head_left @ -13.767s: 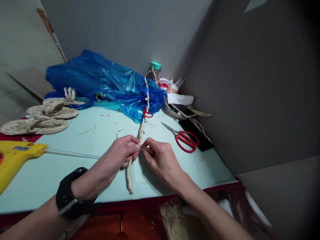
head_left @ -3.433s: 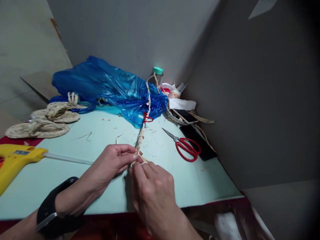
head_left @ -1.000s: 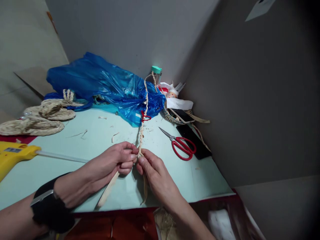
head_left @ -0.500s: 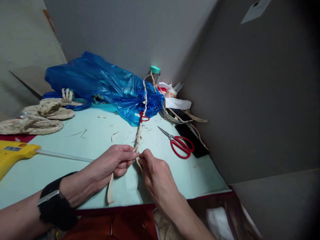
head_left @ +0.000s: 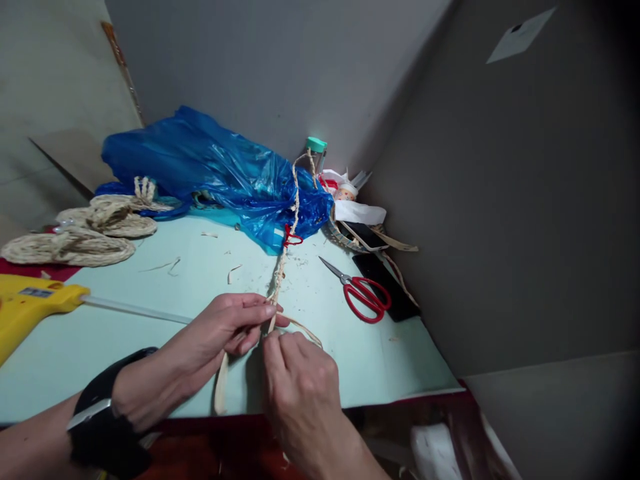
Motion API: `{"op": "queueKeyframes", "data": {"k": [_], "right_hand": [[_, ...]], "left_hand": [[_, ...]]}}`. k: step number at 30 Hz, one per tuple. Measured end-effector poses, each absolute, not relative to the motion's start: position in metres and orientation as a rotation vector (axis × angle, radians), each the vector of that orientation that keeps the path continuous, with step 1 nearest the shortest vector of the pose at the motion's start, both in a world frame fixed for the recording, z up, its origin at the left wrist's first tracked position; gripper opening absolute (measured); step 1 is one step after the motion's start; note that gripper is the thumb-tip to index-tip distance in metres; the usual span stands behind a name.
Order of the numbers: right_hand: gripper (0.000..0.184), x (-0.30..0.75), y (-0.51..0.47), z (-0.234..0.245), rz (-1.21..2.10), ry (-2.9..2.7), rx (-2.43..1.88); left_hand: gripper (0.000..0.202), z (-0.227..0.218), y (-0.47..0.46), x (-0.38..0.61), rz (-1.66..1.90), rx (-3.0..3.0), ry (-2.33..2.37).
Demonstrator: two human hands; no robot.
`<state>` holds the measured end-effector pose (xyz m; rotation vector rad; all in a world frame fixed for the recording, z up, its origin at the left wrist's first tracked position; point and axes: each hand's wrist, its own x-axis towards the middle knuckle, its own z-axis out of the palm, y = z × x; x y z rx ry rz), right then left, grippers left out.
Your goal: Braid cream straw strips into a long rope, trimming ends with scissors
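A straw braid (head_left: 286, 240) runs taut from the back corner down to my hands over the pale green table (head_left: 150, 280). A red tie (head_left: 291, 235) marks it partway up. My left hand (head_left: 227, 328) pinches the braid's working end, and a loose flat strand (head_left: 221, 387) hangs from it toward the table's front edge. Just right of it, my right hand (head_left: 295, 377) is closed on another strand (head_left: 306, 328), which loops out to the right. A black watch (head_left: 107, 420) sits on my left wrist.
Red-handled scissors (head_left: 361, 291) lie right of the braid beside a black phone (head_left: 387, 283). A blue plastic bag (head_left: 215, 170) fills the back. Woven straw pieces (head_left: 75, 237) lie far left. A yellow glue gun (head_left: 30, 307) with its stick (head_left: 135, 308) points right. Grey walls close in behind and right.
My right hand has dropped nearer the table's front edge and drawn a strand out into a loop to the right. The left hand keeps its pinch on the braid.
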<state>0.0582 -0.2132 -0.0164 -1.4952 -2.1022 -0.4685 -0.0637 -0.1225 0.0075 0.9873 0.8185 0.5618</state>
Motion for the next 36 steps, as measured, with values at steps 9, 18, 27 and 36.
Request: {"op": "queueKeyframes", "data": {"k": [9, 18, 27, 36], "right_hand": [[0.020, 0.110, -0.203, 0.017, -0.212, -2.044, -1.534], [0.024, 0.189, -0.164, 0.003, -0.453, -2.156, -2.324], [0.030, 0.200, -0.164, -0.001, -0.377, -2.062, -2.191], [0.046, 0.169, -0.215, 0.028, 0.115, -2.029, -1.763]], "left_hand": [[0.019, 0.008, -0.126, -0.068, 0.545, 0.975, 0.813], [0.027, 0.013, -0.124, -0.068, 0.611, 0.899, 0.860], [0.044, 0.017, -0.120, -0.062, 0.566, 0.839, 0.926], [0.045, 0.023, -0.121, -0.060, 0.549, 0.812, 1.058]]}}
